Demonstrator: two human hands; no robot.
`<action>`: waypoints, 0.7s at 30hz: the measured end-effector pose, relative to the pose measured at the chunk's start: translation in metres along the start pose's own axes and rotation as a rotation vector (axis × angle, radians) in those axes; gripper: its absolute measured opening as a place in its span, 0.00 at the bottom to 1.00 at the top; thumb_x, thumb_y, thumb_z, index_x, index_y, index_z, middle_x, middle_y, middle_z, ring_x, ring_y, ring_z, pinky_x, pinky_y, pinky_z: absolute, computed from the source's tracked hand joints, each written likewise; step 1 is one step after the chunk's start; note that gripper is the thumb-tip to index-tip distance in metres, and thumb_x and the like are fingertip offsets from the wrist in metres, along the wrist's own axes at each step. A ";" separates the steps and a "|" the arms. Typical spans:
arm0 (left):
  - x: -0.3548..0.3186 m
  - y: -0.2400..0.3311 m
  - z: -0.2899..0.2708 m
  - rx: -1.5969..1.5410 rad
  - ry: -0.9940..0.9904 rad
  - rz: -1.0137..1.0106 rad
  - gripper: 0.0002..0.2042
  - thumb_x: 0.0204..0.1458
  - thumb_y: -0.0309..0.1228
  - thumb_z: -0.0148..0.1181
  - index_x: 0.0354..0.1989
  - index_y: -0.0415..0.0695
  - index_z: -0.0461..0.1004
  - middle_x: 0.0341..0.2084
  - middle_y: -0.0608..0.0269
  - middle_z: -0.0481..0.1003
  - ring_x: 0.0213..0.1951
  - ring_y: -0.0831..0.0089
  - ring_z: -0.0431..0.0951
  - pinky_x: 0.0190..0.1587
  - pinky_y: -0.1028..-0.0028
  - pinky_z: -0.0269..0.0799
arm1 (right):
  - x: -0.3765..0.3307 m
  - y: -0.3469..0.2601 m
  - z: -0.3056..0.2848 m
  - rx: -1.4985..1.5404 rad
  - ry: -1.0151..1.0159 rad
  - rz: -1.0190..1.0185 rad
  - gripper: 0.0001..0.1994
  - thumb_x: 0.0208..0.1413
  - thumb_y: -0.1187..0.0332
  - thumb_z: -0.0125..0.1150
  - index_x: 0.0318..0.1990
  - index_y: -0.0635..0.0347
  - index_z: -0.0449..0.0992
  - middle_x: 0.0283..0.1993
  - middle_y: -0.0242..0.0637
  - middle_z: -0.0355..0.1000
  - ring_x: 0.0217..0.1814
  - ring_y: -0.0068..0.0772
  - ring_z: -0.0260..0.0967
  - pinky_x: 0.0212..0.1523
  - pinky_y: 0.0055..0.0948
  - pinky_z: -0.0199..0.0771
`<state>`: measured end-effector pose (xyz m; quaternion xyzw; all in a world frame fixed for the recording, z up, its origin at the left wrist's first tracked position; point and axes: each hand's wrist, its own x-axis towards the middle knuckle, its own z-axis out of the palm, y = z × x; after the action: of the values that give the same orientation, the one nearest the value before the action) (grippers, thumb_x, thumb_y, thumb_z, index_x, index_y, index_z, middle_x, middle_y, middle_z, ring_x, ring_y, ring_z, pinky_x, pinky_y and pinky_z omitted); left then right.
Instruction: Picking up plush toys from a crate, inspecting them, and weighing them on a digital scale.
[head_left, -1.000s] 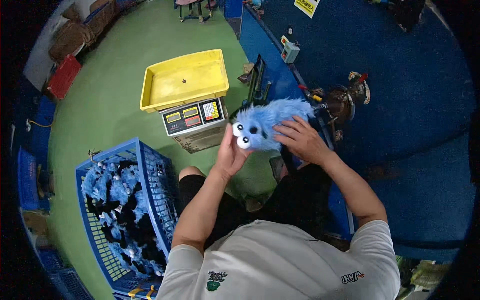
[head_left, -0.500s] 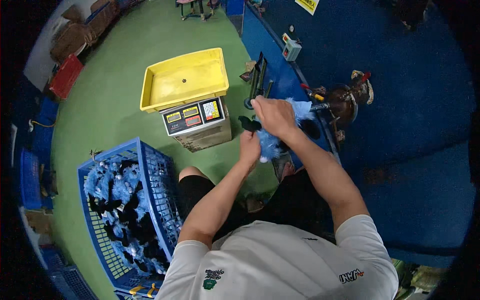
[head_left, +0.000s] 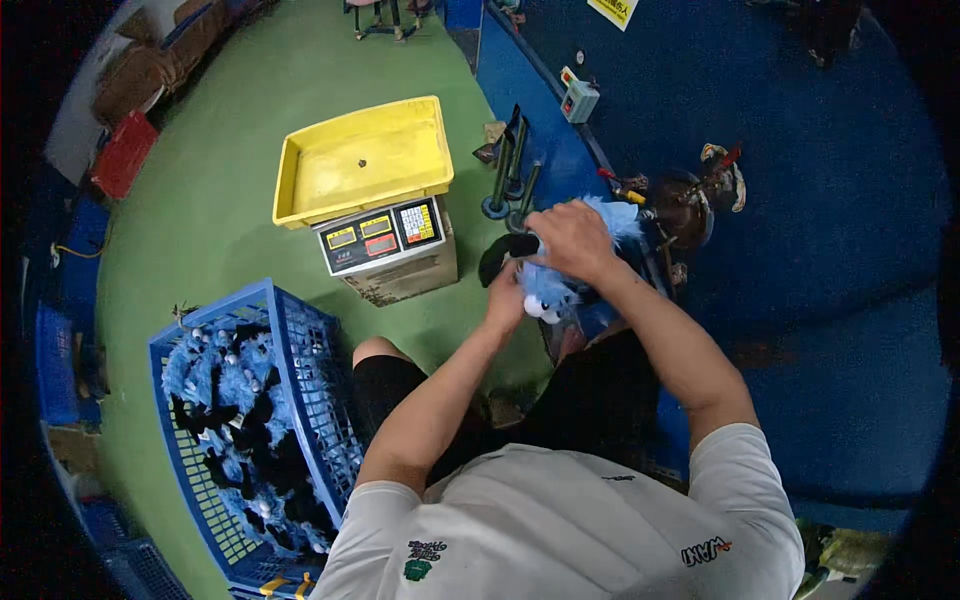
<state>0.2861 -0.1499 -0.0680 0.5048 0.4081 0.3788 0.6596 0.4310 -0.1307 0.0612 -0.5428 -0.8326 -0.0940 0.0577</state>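
Both my hands are on a blue furry plush toy [head_left: 545, 287] with white bulging eyes and black parts. My left hand [head_left: 506, 298] is closed on its near left side, next to a black piece that sticks out. The right hand [head_left: 576, 240] lies over the top of the toy, its fingers bent into the blue fur. At the far right, the toy's fur reaches up to a metal nozzle [head_left: 648, 214] on the blue machine. The join between toy and nozzle is partly hidden by fur.
A yellow tray [head_left: 300, 205] rests on a digital scale [head_left: 378, 240] ahead. At the left, a blue plastic crate [head_left: 283, 365] holds a heap of similar blue and black plush pieces. Dark green rods [head_left: 501, 180] lean near the machine. A grey switch box [head_left: 579, 101] is mounted on its edge.
The toy has turned, so its white eyes now face toward me and the black piece stands out further left. My right hand has shifted slightly right and down.
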 end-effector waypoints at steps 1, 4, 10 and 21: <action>-0.004 -0.001 -0.010 -0.035 0.041 0.000 0.13 0.64 0.31 0.54 0.52 0.40 0.75 0.47 0.59 0.77 0.46 0.72 0.75 0.52 0.72 0.70 | 0.001 0.001 0.003 -0.005 -0.001 -0.001 0.12 0.58 0.54 0.57 0.37 0.52 0.71 0.37 0.34 0.75 0.42 0.40 0.73 0.44 0.39 0.68; -0.017 0.008 -0.034 -0.179 0.041 0.006 0.14 0.64 0.33 0.54 0.54 0.40 0.74 0.48 0.60 0.77 0.46 0.72 0.75 0.54 0.72 0.69 | 0.006 -0.009 0.013 -0.081 0.170 -0.020 0.09 0.52 0.62 0.60 0.39 0.52 0.71 0.34 0.34 0.71 0.39 0.40 0.70 0.44 0.37 0.67; -0.028 0.000 -0.018 -0.198 -0.094 -0.041 0.16 0.66 0.36 0.53 0.56 0.40 0.72 0.49 0.60 0.77 0.45 0.73 0.74 0.54 0.73 0.69 | -0.024 0.030 0.008 -0.084 0.150 0.139 0.15 0.42 0.67 0.67 0.39 0.53 0.71 0.36 0.35 0.72 0.42 0.43 0.71 0.45 0.42 0.67; 0.006 0.080 -0.012 -0.113 0.002 0.057 0.14 0.67 0.38 0.51 0.49 0.37 0.68 0.31 0.60 0.75 0.33 0.71 0.79 0.38 0.74 0.75 | -0.045 0.059 0.019 -0.024 0.120 0.224 0.21 0.35 0.76 0.71 0.41 0.54 0.73 0.37 0.35 0.74 0.44 0.45 0.71 0.52 0.43 0.67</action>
<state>0.2699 -0.1241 0.0076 0.4778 0.3725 0.4204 0.6755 0.5031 -0.1435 0.0397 -0.6266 -0.7606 -0.1291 0.1109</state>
